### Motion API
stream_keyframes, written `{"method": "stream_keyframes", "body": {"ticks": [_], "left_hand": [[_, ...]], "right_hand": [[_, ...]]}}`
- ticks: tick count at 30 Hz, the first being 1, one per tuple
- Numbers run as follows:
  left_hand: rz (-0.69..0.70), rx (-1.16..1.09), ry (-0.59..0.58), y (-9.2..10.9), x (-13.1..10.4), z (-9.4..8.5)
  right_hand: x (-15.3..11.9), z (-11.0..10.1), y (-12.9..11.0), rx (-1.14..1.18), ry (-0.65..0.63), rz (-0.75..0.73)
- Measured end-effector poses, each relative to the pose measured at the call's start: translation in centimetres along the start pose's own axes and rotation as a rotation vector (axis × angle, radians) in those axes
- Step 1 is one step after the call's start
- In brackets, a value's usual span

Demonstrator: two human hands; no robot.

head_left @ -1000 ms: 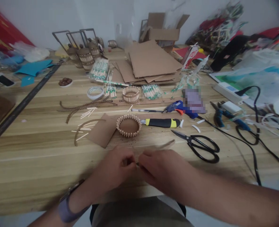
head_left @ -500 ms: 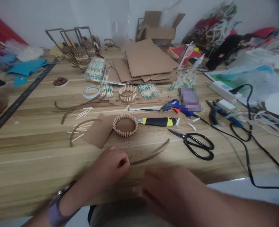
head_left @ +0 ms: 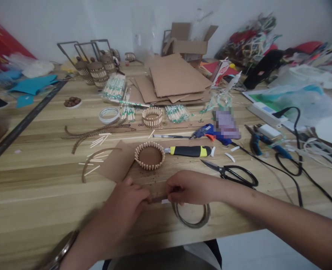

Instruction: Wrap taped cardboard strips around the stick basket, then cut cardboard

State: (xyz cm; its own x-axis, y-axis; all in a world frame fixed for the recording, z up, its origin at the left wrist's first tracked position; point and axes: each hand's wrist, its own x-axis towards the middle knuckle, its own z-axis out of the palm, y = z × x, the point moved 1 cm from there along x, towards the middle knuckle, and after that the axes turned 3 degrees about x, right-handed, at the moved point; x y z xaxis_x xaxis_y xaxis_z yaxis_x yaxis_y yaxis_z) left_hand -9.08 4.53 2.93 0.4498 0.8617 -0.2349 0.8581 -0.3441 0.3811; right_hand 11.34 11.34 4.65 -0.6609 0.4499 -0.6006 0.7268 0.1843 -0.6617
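At the left, the left hand (head_left: 128,198) lay low over the bench (head_left: 33,202), its bent fingers at one end of a brown strip (head_left: 158,200); one could not tell whether its grip pinched the strip or only pressed it. The strip was narrow and dark, a short, nearly straight length on the bench between the two hands, just nearer the person than the ring (head_left: 149,166) of pale upright sticks round a brown base. A small white piece (head_left: 165,201) showed by its right end. There the right hand (head_left: 185,187) had its grip closed on the strip, thumb and fingers curled in. Below and right of that hand stood a loop (head_left: 195,225), a brown band curved round on itself.

As for what was obscured, the watch (head_left: 62,247) on the left wrist was cut by the bottom of the view. The left fingers covered the strip's left end, and the right fingers its other end and the top of the loop, so whether strip and loop were one piece could not be made out. The right forearm hid part of the near handle of the scissors (head_left: 223,170). Behind them, a mauve thing (head_left: 227,123) was blurred into blocks.
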Motion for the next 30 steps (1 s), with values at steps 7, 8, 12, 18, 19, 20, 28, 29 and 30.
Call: {"method": "stream_keyframes", "body": {"ticks": [7, 8, 12, 18, 19, 20, 28, 29, 30], "left_hand": [[0.192, 0.315, 0.254, 1.0, -1.5, 3.9], [0.236, 0.344, 0.293, 1.1, -1.7, 4.6], [0.283, 0.390, 0.378, 1.3, -2.3, 6.1], [0.261, 0.381, 0.367, 0.9, -2.5, 6.2], [0.265, 0.387, 0.364, 0.9, -2.5, 6.2], [0.270, 0.395, 0.362, 0.9, -2.5, 6.2], [0.285, 0.446, 0.354, 1.2, -2.4, 6.2], [0.290, 0.458, 0.353, 1.2, -2.4, 6.1], [0.296, 0.465, 0.350, 1.3, -2.4, 6.1]], "right_hand": [[0.6, 0.2, 0.2, -0.002, 0.019, 0.023], [0.6, 0.2, 0.1, -0.004, 0.012, 0.032], [0.6, 0.0, -0.5, -0.057, -0.010, 0.026], [0.8, 0.0, -1.3, -0.162, -0.002, 0.027], [0.9, 0.0, -1.3, -0.169, -0.003, 0.029], [0.9, 0.1, -1.3, -0.177, -0.004, 0.032], [1.1, 0.1, -2.0, -0.248, 0.006, 0.077], [1.2, 0.1, -2.1, -0.260, 0.014, 0.070], [1.2, 0.2, -2.2, -0.271, 0.022, 0.062]]}}
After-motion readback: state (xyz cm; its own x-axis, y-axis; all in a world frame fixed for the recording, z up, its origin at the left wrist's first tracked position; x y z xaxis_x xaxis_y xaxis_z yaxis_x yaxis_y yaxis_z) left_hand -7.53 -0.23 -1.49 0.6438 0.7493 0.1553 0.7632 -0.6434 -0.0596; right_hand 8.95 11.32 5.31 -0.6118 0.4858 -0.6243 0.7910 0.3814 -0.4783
